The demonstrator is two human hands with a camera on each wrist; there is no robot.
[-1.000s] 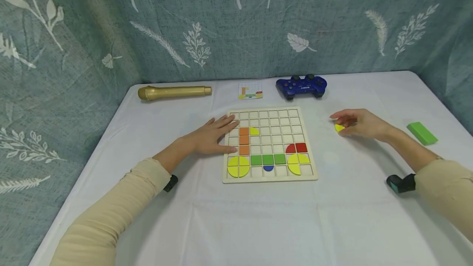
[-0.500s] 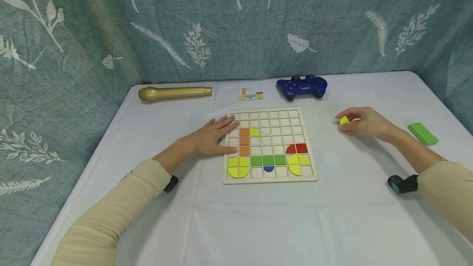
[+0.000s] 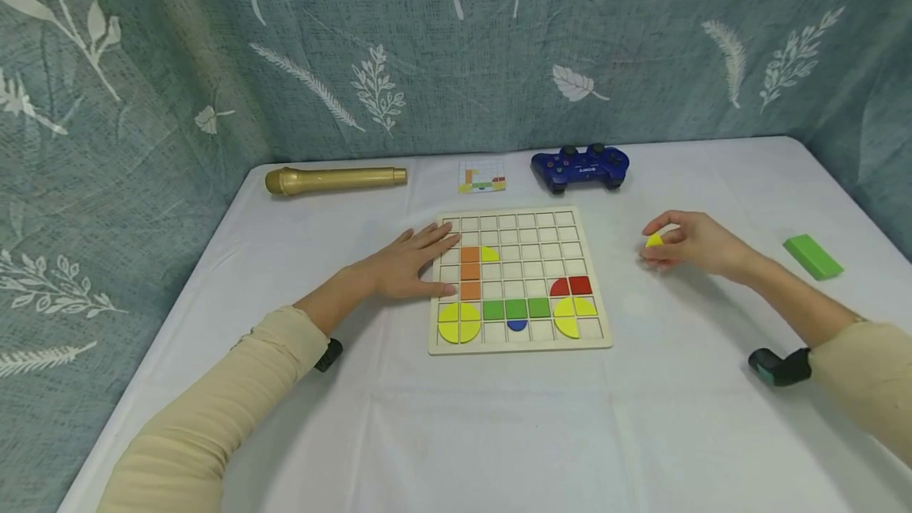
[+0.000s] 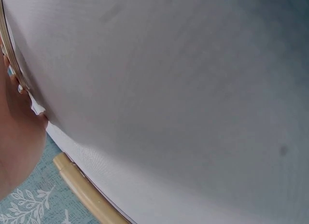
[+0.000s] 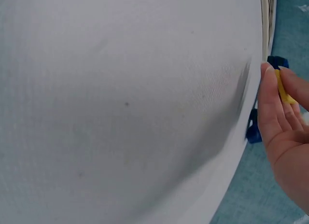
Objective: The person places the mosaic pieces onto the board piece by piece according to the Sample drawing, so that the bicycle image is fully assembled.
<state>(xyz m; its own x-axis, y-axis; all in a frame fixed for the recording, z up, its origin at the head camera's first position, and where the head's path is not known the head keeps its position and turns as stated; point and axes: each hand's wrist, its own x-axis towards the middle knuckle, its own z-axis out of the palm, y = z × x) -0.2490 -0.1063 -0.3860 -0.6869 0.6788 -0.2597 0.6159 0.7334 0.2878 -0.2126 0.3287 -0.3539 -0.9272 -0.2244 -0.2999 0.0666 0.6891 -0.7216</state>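
My left hand (image 3: pixel 411 266) rests with spread, straight fingers on the left edge of the pale wooden grid board (image 3: pixel 523 343). To the right of the board my right hand (image 3: pixel 694 244) pinches a small yellow piece (image 3: pixel 654 241) between thumb and fingers; the right wrist view shows the yellow piece (image 5: pixel 281 86) edge-on. Set in the board's cells are orange squares (image 3: pixel 470 269), green squares (image 3: pixel 516 309), a blue half-round (image 3: pixel 517 324), a red square (image 3: pixel 580 285) beside a red quarter-round (image 3: pixel 560 287), and several yellow quarter-rounds (image 3: pixel 459 323).
Behind the board lie a gold microphone (image 3: pixel 338 180), a small printed pattern card (image 3: pixel 481 176) and a blue game controller (image 3: pixel 580 168). A green block (image 3: pixel 814 256) lies beyond my right hand, near the right table edge. A patterned curtain (image 3: pixel 456 54) hangs behind the white-covered table.
My right hand has lifted the yellow piece slightly, then shifted a little left again, turning the piece between its fingers. The left hand has stayed still on the board.
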